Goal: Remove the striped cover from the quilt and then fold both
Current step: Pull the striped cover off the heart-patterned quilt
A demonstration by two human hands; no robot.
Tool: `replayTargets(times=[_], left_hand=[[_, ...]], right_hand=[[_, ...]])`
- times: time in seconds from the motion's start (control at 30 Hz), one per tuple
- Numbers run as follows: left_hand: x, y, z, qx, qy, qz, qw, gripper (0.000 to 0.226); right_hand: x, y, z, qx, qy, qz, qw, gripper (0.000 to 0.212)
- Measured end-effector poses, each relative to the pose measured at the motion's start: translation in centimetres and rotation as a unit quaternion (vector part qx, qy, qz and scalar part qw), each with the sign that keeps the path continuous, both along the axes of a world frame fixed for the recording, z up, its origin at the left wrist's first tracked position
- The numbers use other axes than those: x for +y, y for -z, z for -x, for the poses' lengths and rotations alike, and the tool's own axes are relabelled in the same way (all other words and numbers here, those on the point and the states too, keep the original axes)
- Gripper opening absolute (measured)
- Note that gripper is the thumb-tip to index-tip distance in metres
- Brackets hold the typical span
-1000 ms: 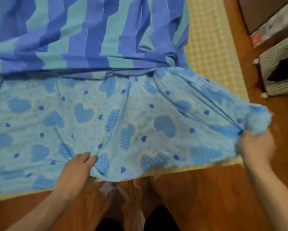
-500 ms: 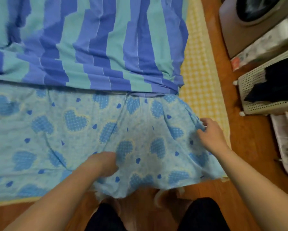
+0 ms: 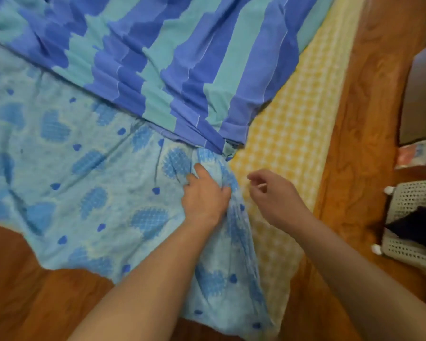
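Two layers of cloth meet right under my hands: the light blue quilt with darker blue heart prints (image 3: 89,168) lies spread toward me over the edge onto the brown wooden floor (image 3: 22,291), and the striped cover in bands of dark blue and teal (image 3: 182,70) sits bunched beyond it, its gathered corner ending just past my fingertips. My left hand (image 3: 204,195) lies on the quilt's right edge with the fingers curled into a fold of the heart-print cloth, gripping it. My right hand (image 3: 273,195) hovers just beside it above the yellow and white checked mat (image 3: 288,134), fingers loosely bent and holding nothing, thumb and forefinger apart. Most of the risk, as I judge it, sits at that gathered corner. If I pull the quilt toward me while the cover's corner is caught on it, the two may drag together and the cover will bunch tighter instead of sliding off. My grip takes only a fold near the edge, so a hard tug could slip the cloth out of my fingers or twist the quilt into a rope. The quilt's near edge already hangs onto the floor, and further pulling could drag more of it off the mat. If my right hand reaches for the cover, it could pinch quilt cloth as well.
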State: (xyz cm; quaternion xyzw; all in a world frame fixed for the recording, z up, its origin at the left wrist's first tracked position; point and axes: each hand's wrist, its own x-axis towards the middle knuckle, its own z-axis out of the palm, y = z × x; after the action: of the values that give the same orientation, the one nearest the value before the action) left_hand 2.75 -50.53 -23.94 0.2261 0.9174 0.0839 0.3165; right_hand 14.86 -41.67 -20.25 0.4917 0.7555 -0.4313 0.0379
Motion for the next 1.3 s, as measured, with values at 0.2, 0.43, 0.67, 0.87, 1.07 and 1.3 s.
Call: replayTargets(times=[0.2, 0.43, 0.67, 0.87, 1.07, 1.3], left_hand=[[-2.3, -1.4, 2.3, 0.024, 0.032, -0.123, 0.992, 0.04], [-4.0, -6.4, 7.0, -0.004, -0.006, -0.226, 0.974, 0.02], [-8.7, -7.5, 10.4, -0.097, -0.125, -0.169, 0.973, 0.019], [-8.3, -5.5, 10.8, 0.024, -0.242, 0.053, 0.968, 0.025], [7.6, -4.5, 6.4, 0.282, -0.075, -0.023, 0.956, 0.071], [21.6, -1.3, 10.7, 0.246, 0.139, 0.112, 0.953, 0.084]], right_hand=[[1.4, 1.9, 11.1, 0.007, -0.045, -0.032, 0.998, 0.098], [7.8, 1.3, 15.7, 0.001, 0.164, -0.134, 0.977, 0.051], [24.9, -4.3, 14.5, -0.127, -0.005, -0.328, 0.936, 0.033], [37.9, -1.1, 18.4, -0.159, 0.063, -0.188, 0.967, 0.06], [34.1, 3.0, 17.3, -0.042, 0.008, -0.04, 0.998, 0.067], [32.7, 6.3, 14.4, 0.038, 0.22, 0.274, 0.936, 0.01]])
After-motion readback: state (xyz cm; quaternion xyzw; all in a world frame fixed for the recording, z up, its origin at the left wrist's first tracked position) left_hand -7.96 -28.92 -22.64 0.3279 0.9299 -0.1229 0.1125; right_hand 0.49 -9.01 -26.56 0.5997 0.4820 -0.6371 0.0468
